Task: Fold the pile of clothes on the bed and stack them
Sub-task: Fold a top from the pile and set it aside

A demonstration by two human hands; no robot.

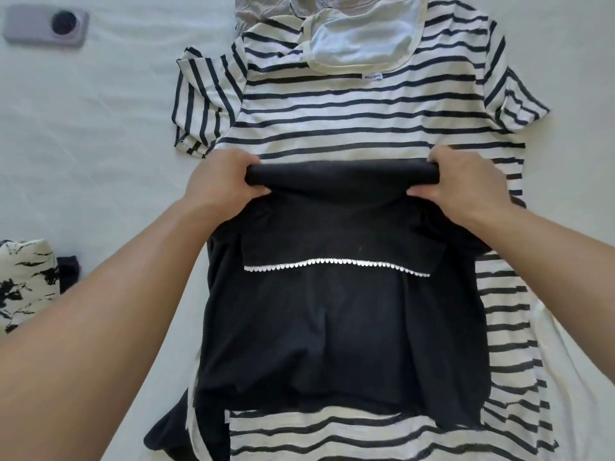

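Note:
A black garment (336,327) with a white scalloped trim lies in the middle of the bed, on top of a spread-out white T-shirt with dark stripes (349,114). Its far edge is doubled over into a thick fold. My left hand (226,181) grips the left end of that fold and my right hand (466,181) grips the right end, both lifting it slightly off the striped shirt. A pale blue-white garment (362,38) lies over the striped shirt's neck.
A grey phone (46,26) lies camera-up on the white sheet (100,128) at the far left. A white cloth with black print (26,281) sits at the left edge. A grey striped fabric (263,11) shows at the top.

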